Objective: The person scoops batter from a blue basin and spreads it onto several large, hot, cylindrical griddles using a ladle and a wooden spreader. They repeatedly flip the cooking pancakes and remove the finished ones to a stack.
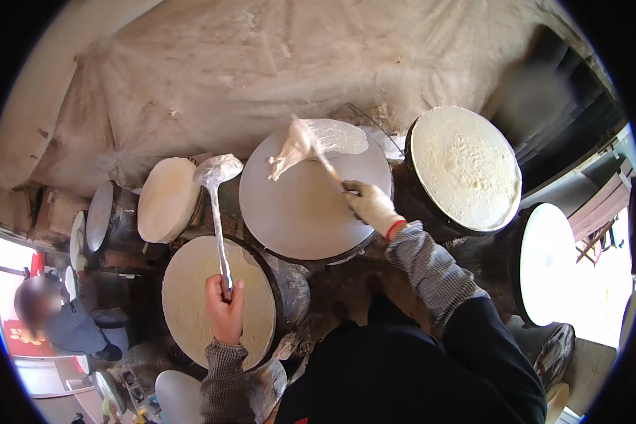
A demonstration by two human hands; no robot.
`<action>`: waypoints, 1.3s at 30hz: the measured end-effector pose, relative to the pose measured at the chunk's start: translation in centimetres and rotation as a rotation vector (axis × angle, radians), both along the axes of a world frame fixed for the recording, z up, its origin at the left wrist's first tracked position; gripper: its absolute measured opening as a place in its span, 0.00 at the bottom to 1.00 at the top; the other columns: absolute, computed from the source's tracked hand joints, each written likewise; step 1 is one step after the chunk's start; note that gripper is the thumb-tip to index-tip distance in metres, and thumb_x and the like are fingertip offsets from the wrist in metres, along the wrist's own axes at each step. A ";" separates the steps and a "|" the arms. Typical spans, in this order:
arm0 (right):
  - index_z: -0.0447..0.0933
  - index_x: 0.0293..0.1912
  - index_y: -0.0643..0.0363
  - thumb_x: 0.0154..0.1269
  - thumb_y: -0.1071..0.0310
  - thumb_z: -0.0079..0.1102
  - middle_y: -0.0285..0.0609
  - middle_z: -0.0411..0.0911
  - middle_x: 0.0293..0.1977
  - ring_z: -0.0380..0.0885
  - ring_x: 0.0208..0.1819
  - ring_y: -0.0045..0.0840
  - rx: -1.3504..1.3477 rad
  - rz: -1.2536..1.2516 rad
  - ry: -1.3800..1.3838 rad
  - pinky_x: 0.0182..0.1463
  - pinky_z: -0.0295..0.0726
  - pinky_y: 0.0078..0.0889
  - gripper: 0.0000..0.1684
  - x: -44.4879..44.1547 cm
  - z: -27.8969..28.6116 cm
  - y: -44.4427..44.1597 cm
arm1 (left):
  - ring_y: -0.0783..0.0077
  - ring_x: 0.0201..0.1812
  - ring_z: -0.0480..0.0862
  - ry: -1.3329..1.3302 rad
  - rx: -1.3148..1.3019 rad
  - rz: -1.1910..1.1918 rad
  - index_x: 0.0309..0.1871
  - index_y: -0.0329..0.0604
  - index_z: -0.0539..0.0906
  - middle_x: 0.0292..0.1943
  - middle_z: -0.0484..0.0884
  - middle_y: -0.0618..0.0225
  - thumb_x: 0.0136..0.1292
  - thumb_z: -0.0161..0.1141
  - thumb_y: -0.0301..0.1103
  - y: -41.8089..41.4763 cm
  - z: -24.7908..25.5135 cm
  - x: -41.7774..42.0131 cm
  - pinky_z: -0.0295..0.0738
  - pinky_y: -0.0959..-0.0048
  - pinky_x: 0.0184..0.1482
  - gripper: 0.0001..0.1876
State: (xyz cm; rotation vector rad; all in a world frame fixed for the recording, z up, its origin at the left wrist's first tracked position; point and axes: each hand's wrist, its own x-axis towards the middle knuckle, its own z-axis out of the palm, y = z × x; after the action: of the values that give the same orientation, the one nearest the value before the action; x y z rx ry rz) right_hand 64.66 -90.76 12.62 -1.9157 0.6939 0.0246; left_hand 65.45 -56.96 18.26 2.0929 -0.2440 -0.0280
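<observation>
My bare left hand (226,308) grips the handle of a metal ladle (218,170), its bowl coated with pale batter. That hand is above a round griddle (191,297) covered by a thin sheet of batter. In a white glove with a red cuff, my right hand (371,205) holds the wooden handle of a spreader (326,164). The spreader's head is blurred amid wet batter (339,136) at the far side of the middle griddle (318,217). Bare griddle surface shows in front of that batter.
A batter-covered griddle (464,164) stands at right, with a brightly lit griddle (547,265) beyond. To the left are a griddle with a pale round sheet (168,200) and a smaller griddle (99,214). Another person (74,323) is at far left. A stained sheet (275,63) lines the back.
</observation>
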 end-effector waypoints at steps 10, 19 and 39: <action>0.78 0.52 0.52 0.61 0.57 0.57 0.37 0.81 0.28 0.76 0.21 0.17 0.020 0.016 -0.052 0.28 0.77 0.22 0.20 0.0 -1.1 -2.8 | 0.88 0.22 0.63 0.116 -0.211 0.027 0.41 0.40 0.68 0.25 0.65 0.77 0.61 0.60 0.28 1.6 -1.6 -2.1 0.57 0.86 0.23 0.11; 0.78 0.52 0.51 0.61 0.56 0.58 0.32 0.78 0.24 0.72 0.18 0.13 0.128 -0.020 0.045 0.24 0.74 0.17 0.20 0.9 0.5 -5.2 | 0.86 0.12 0.63 0.197 -0.363 0.063 0.43 0.39 0.67 0.21 0.66 0.75 0.64 0.56 0.27 0.6 0.0 -4.3 0.57 0.84 0.12 0.09; 0.77 0.54 0.51 0.61 0.63 0.57 0.31 0.79 0.27 0.69 0.21 0.12 0.176 0.495 -0.028 0.24 0.72 0.16 0.20 0.3 0.0 -5.9 | 0.82 0.13 0.61 0.625 -0.754 0.165 0.42 0.44 0.68 0.19 0.63 0.73 0.72 0.42 0.44 1.2 1.2 -7.7 0.54 0.82 0.11 0.13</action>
State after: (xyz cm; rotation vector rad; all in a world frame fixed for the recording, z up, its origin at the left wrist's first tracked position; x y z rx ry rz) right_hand 65.00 -96.67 12.60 -1.8683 0.1785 0.3567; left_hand 57.75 -55.79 19.50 1.2644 0.2683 -0.4182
